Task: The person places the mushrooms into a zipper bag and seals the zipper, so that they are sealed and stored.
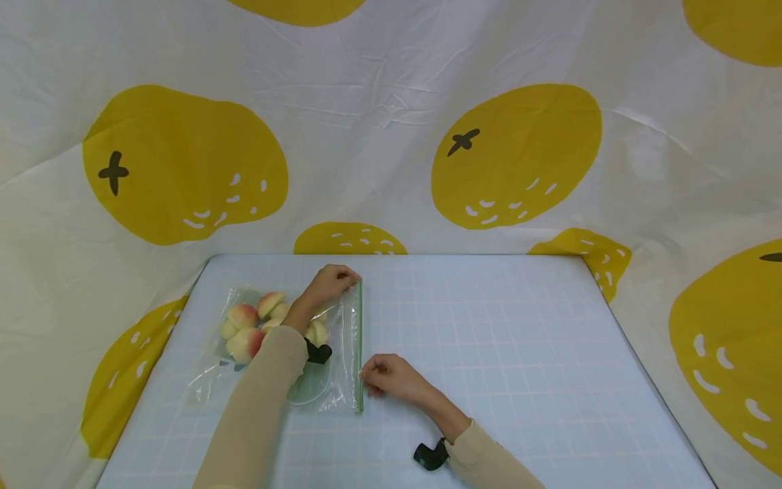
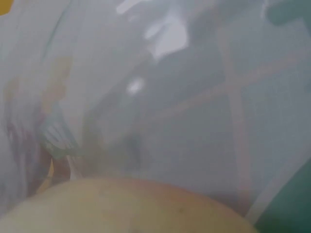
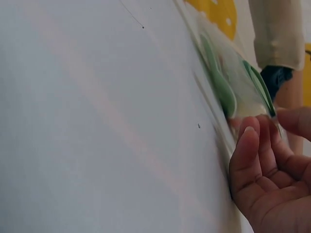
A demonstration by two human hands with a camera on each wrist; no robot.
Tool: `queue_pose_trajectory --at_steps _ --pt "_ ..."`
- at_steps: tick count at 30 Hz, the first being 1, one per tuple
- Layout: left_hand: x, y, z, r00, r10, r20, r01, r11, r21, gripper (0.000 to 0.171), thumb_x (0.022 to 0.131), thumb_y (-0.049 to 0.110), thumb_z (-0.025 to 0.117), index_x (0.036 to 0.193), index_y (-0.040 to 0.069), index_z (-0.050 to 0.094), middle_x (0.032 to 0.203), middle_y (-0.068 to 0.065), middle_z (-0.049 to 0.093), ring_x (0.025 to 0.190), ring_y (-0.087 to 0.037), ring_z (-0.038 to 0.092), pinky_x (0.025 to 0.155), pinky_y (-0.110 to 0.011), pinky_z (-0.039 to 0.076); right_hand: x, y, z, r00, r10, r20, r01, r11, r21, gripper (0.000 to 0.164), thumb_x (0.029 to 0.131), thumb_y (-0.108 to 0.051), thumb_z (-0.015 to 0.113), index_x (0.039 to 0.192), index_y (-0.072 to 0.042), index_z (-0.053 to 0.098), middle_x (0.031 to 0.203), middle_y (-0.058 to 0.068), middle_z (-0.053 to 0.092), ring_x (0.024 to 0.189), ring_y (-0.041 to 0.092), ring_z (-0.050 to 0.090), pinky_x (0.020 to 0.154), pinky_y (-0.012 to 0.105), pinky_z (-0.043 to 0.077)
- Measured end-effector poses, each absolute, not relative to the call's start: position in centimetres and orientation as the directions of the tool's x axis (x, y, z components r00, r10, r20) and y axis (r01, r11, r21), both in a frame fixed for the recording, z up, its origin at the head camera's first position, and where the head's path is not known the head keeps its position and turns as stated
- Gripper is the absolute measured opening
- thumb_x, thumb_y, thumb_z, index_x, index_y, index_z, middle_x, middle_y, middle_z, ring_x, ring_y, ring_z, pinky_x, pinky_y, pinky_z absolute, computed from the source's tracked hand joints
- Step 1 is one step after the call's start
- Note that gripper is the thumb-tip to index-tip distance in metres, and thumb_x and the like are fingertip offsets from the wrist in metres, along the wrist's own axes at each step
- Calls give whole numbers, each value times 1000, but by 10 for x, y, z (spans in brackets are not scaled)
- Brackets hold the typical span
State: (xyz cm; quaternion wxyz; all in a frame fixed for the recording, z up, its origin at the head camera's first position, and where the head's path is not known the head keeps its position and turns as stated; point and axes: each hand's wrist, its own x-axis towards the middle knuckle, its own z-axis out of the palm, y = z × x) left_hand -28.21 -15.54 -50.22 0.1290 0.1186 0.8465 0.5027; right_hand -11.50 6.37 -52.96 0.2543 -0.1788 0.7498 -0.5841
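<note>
A clear zip bag (image 1: pixel 345 326) with a green zip strip (image 1: pixel 359 339) along its right edge lies flat at the left of the table. Inside are several peaches (image 1: pixel 246 343), pale yellow with red blush; one peach (image 2: pixel 126 208) fills the bottom of the left wrist view. My left hand (image 1: pixel 326 284) reaches across the bag and pinches the far end of the strip. Nearer to me, my right hand (image 1: pixel 396 377) pinches the bag's green edge between thumb and fingers, as the right wrist view shows. My left forearm hides part of the fruit.
The table (image 1: pixel 519 339) has a pale blue checked cover that extends to the right of the bag. Behind and beside it hangs a white curtain (image 1: pixel 379 136) with large yellow fruit prints. Black wrist cameras (image 1: pixel 431 455) sit at both cuffs.
</note>
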Motion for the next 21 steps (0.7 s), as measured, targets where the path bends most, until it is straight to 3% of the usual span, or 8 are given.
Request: queue_pose_trajectory --at_steps 21 --pt "-283 -155 -503 -942 323 -94 78 480 874 23 101 27 62 109 9 75 103 -5 69 90 -23 63 80 -37 53 -108 67 -525 -740 -641 -206 44 260 -965 14 99 -15 61 93 -5 69 76 16 68 59 18 57 51 27 47"
